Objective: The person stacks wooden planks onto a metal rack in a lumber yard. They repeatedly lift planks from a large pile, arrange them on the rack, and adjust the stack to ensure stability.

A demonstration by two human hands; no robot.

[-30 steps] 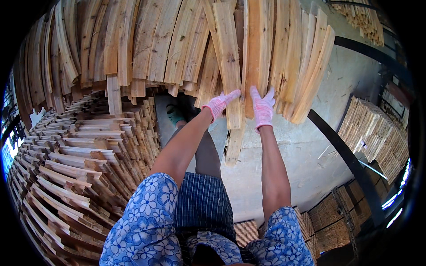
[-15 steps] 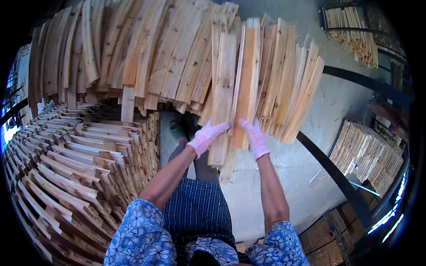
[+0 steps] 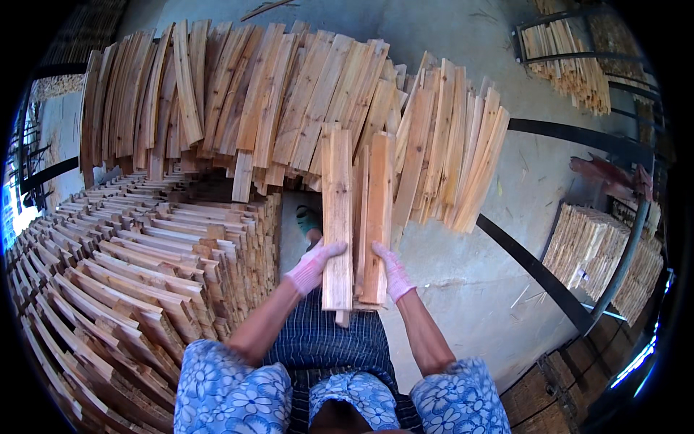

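Observation:
My left hand [image 3: 312,266] and my right hand [image 3: 394,270], both in pink gloves, clasp a bundle of short wooden slats [image 3: 352,217] from either side. The bundle stands roughly upright in front of my body, its lower ends near my waist. Behind it a long row of leaning wooden slats [image 3: 289,101] fans across the top of the view. Both hands are shut on the bundle.
A criss-cross stack of wooden slats [image 3: 130,267] rises at my left. A dark metal rail [image 3: 535,271] crosses the concrete floor [image 3: 463,282] at right. More bundled slats [image 3: 600,253] lie at the right, and another pile [image 3: 567,61] at the top right.
Both hands have pulled a bundle of slats out of the leaning row and brought it down and toward my body.

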